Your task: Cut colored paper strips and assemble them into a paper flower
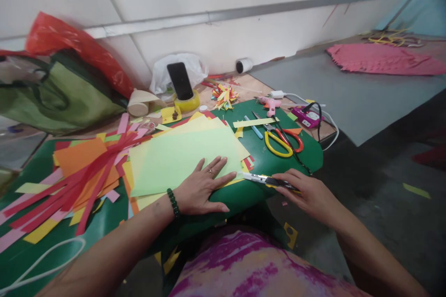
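My left hand (205, 185) lies flat with fingers spread on a light green sheet of paper (174, 153), which rests on a stack of yellow sheets. My right hand (296, 188) is closed around a utility knife (266, 180) with a black and white handle. The knife's tip points left, at the right corner of the papers, close to my left fingertips. Scissors (278, 143) with yellow and red handles lie beyond the knife. Beside them are a light blue pen (253, 127) and a pale yellow paper strip (256, 122).
Red, pink and yellow paper strips (73, 190) spread across the green mat (205, 229) on the left. A pink glue gun (272, 106), a purple power socket (306, 116), a phone (180, 81) and a yellow tape roll (188, 101) stand behind. A green bag (66, 95) sits at the back left.
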### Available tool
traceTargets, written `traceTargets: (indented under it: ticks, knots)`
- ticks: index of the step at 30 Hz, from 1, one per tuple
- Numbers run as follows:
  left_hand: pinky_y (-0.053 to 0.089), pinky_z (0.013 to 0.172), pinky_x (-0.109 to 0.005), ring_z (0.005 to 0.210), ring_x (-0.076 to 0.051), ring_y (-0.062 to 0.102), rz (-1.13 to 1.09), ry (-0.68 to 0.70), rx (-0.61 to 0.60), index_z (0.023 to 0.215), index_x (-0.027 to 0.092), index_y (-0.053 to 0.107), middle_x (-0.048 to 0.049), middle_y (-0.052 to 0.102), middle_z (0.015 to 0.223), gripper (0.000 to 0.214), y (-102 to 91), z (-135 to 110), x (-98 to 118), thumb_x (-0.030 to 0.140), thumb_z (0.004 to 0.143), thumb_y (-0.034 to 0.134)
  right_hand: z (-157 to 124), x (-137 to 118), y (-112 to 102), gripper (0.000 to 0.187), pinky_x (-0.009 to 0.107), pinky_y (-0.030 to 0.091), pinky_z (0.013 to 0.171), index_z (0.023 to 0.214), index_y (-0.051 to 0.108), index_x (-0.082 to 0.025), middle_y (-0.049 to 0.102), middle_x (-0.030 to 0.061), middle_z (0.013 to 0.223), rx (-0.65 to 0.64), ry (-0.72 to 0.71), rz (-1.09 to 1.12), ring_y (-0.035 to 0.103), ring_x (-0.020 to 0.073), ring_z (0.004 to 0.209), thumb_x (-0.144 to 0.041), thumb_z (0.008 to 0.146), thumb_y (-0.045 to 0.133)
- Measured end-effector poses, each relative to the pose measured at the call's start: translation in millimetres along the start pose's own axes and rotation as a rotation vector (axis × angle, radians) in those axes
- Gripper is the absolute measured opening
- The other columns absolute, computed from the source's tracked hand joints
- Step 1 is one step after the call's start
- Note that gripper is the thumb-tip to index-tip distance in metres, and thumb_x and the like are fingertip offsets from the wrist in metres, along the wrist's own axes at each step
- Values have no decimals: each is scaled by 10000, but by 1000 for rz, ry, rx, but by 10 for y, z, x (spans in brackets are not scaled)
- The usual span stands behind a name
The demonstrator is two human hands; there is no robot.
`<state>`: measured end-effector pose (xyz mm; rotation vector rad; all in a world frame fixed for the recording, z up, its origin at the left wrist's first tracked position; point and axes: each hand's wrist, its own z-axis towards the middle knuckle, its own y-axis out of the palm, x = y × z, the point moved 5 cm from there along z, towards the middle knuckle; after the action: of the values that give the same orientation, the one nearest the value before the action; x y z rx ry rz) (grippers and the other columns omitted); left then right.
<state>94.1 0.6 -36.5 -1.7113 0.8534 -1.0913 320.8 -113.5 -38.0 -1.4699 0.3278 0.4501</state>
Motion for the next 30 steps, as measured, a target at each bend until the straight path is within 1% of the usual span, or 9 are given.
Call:
traceTargets:
  ticks: [9,13,16,20,23,27,30]
  knots:
    - [87,1087,-665,1427,-416,157,-4,5,18,1472,305,310,-165,134,1583,873,-6,-6,4,764,747,468,-12,-7,31,310,241,525,576,1124,643,-276,659,57,938,9,-14,43,685,159,702,-394,941,422]
    - [80,1088,-662,1433,-410,138,2,2,4,1477,290,301,-179,118,1581,881,-2,-8,6,766,752,456,-14,-50,47,322,244,520,557,1123,639,-258,651,61,936,2,-14,54,680,162,695,-402,942,415]
    - [85,1090,-659,1431,-410,148,0,5,13,1474,293,307,-171,129,1582,877,-7,-7,9,762,751,464,-11,-76,66,326,249,522,572,1124,637,-252,650,65,939,-2,-14,61,676,163,707,-397,948,405]
    - [80,1100,-644,1432,-402,151,5,-6,19,1476,299,303,-154,128,1586,876,-4,-4,1,758,750,473,0,-106,91,329,265,521,614,1137,635,-237,663,72,954,39,-37,14,665,162,703,-386,948,412]
    - [73,1101,-645,1435,-400,142,7,-10,7,1476,297,303,-154,127,1586,879,1,-12,-2,760,748,473,-10,-112,99,325,261,517,613,1137,642,-242,674,71,937,46,-45,7,660,155,687,-382,943,422]
    - [64,1103,-642,1439,-394,128,-6,-33,8,1480,301,289,-148,105,1590,857,-10,13,12,749,769,455,-32,-72,74,341,264,525,585,1128,644,-253,664,74,956,48,5,44,670,166,711,-408,943,403]
    - [67,1114,-618,1453,-361,84,-26,-61,-1,1498,289,233,-155,72,1592,835,-14,117,49,735,810,393,-16,-28,46,356,279,541,579,1121,639,-243,649,83,983,80,51,52,676,185,749,-434,938,400]
